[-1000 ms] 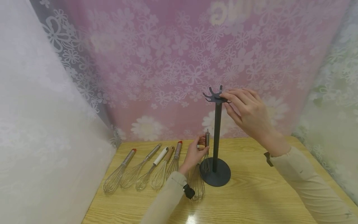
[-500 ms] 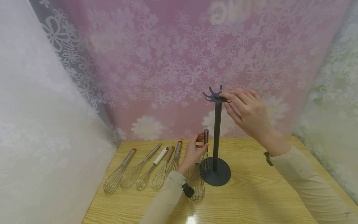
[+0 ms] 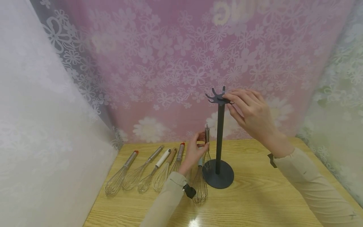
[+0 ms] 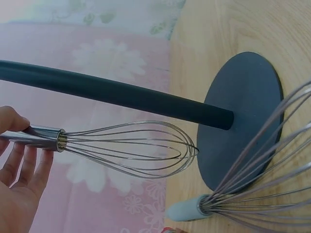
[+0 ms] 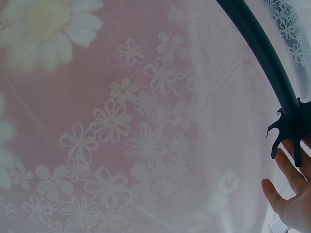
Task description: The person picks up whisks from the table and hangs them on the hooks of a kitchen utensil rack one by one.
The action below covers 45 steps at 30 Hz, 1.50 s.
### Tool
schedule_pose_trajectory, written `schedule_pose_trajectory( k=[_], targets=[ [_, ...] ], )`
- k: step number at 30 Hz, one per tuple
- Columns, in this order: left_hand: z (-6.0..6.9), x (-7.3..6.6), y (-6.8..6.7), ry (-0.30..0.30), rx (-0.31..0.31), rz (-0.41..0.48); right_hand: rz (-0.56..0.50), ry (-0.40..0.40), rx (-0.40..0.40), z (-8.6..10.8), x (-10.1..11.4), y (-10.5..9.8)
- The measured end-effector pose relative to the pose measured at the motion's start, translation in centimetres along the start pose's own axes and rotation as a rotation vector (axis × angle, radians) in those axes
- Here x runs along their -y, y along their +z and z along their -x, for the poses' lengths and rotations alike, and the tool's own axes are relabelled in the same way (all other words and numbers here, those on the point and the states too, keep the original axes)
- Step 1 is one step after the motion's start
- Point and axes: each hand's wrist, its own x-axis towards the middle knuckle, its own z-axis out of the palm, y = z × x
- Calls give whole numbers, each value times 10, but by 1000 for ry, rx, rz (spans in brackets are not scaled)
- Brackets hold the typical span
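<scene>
A small whisk (image 3: 207, 135) with a shiny metal handle hangs upright in my left hand (image 3: 194, 155). Thumb and fingers pinch its handle, and its wires (image 4: 131, 150) point down, just left of the stand's pole and above the base in the left wrist view. The black stand (image 3: 220, 135) has a round base (image 3: 225, 180) and a crown of curved hooks (image 3: 216, 97) on top. My right hand (image 3: 252, 115) grips the right side of that crown between fingers and thumb. In the right wrist view the fingertips (image 5: 286, 167) meet the hooks.
Left of the stand, several whisks lie in a row on the wooden table (image 3: 249, 201), among them a white-handled whisk (image 3: 164, 158) and a red-tipped whisk (image 3: 124, 170). A whisk with a pale blue-green handle (image 4: 187, 209) lies beside the base. Flowered cloth (image 3: 170, 69) stands behind.
My left hand has lifted the small whisk a little and shifted it slightly left, uncovering more of the pale-handled whisk. The right hand and the stand stay in place.
</scene>
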Motion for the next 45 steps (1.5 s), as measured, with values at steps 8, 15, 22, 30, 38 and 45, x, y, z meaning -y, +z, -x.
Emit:
schedule_pose_trajectory(
  k=[8, 15, 22, 30, 38, 45],
  targets=[
    [-3, -6, -3, 28, -15, 6, -10, 9, -3, 0, 0, 0],
    [-6, -13, -7, 50, -29, -45, 2, 19, 19, 0, 0, -1],
    [-8, -18, -10, 97, -29, -22, -3, 21, 14, -1, 0, -2],
    [-10, -22, -12, 92, -40, -36, 7, 15, 29, -1, 0, -2],
    [-8, -60, -15, 117, -48, -39, -6, 18, 31, 0, 0, -2],
    [-11, -68, -16, 138, -48, -37, -14, 18, 15, -1, 0, -1]
  ],
)
